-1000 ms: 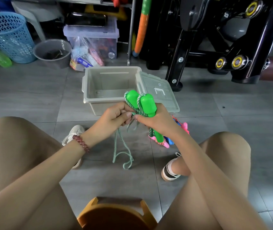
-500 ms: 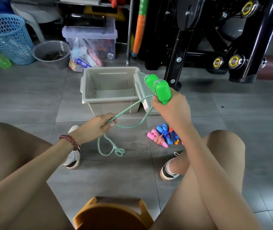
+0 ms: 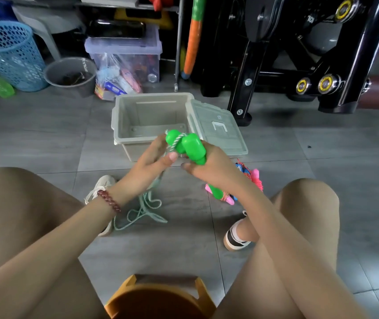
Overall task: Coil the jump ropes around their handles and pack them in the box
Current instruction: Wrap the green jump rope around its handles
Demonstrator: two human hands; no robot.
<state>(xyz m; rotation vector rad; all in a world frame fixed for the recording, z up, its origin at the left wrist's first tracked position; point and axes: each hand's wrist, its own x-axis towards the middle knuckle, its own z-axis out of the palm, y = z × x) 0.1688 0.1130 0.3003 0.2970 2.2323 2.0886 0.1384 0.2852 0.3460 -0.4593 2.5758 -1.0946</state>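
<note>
Your right hand (image 3: 209,171) is gripping both green handles (image 3: 188,143) together, fingers curled round them, top ends pointing toward the box. Your left hand (image 3: 151,162) is holding the mint rope (image 3: 142,210) just beside the handles (thumb out, nearly touching them). One turn of rope is crossing the handle tops; the rest is running down through your left hand and lying in loose loops on the floor (image 3: 45,139) between your feet. The grey box (image 3: 124,125) is sitting open just behind your hands, lid (image 3: 216,127) resting tilted at its right side. Pink and blue coiled ropes (image 3: 253,178) are lying on the floor, partly hidden behind your right wrist
</note>
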